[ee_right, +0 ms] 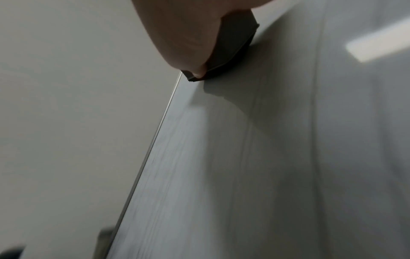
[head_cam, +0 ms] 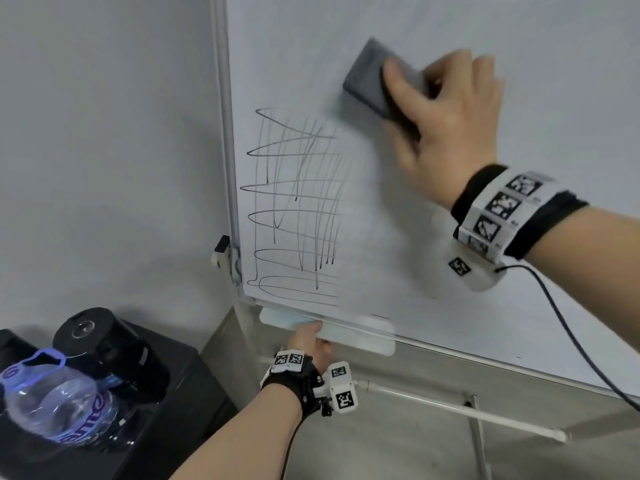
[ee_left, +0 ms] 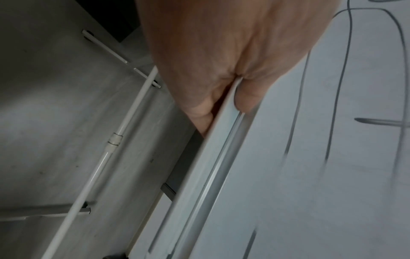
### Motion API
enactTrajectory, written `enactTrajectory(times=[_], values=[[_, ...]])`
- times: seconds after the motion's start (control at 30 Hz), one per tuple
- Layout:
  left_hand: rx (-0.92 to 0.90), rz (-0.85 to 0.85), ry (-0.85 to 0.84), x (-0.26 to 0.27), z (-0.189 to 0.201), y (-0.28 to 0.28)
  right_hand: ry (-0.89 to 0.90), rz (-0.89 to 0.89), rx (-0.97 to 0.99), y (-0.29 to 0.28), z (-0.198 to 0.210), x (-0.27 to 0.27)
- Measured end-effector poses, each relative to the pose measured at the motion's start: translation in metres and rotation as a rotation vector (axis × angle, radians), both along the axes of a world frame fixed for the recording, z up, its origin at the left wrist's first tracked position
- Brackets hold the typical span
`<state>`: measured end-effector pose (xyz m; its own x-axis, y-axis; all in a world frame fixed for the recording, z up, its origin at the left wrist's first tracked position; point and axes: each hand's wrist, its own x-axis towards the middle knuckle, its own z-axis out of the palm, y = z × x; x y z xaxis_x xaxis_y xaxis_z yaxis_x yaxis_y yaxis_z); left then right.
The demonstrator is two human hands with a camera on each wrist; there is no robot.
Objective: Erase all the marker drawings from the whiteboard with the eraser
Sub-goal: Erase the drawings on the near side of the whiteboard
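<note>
A whiteboard (head_cam: 450, 306) fills the right of the head view, with a scribbled grid of grey marker lines (head_cam: 298, 202) near its left edge. My right hand (head_cam: 446, 109) grips a dark grey eraser (head_cam: 367, 77) and presses it flat on the board, above and right of the lines. From the right wrist the eraser (ee_right: 235, 50) shows under my thumb, against the board (ee_right: 266, 157). My left hand (head_cam: 310, 341) holds the pen tray (head_cam: 360, 337) under the board's bottom edge; fingers curl round the tray lip (ee_left: 221, 140), thumb on top. Marker lines (ee_left: 337, 87) run nearby.
At lower left a black case (head_cam: 166, 393) carries a clear water bottle (head_cam: 59, 407) and a black cylinder (head_cam: 86, 330). White stand bars (head_cam: 450, 407) cross the floor under the board. A cable (head_cam: 561, 323) hangs from my right wrist. A grey wall (head_cam: 104, 133) lies left of the board.
</note>
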<state>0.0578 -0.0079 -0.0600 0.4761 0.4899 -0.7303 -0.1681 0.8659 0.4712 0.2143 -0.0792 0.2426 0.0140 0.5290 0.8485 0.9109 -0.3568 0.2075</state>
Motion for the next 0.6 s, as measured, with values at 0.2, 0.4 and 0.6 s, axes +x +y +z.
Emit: enactTrajectory(times=[0.2,0.4,0.6], values=[[-0.011,0.03,0.057,-0.006,0.002,-0.001,-0.102,0.045,-0.165,0.018,-0.07,-0.023],[0.064,-0.02,0.186,0.002,-0.012,0.003,-0.226,0.216,-0.787,-0.023,-0.241,-0.054],[-0.061,0.03,-0.063,-0.013,0.005,-0.002,-0.112,0.183,-0.442,0.007,-0.139,-0.042]])
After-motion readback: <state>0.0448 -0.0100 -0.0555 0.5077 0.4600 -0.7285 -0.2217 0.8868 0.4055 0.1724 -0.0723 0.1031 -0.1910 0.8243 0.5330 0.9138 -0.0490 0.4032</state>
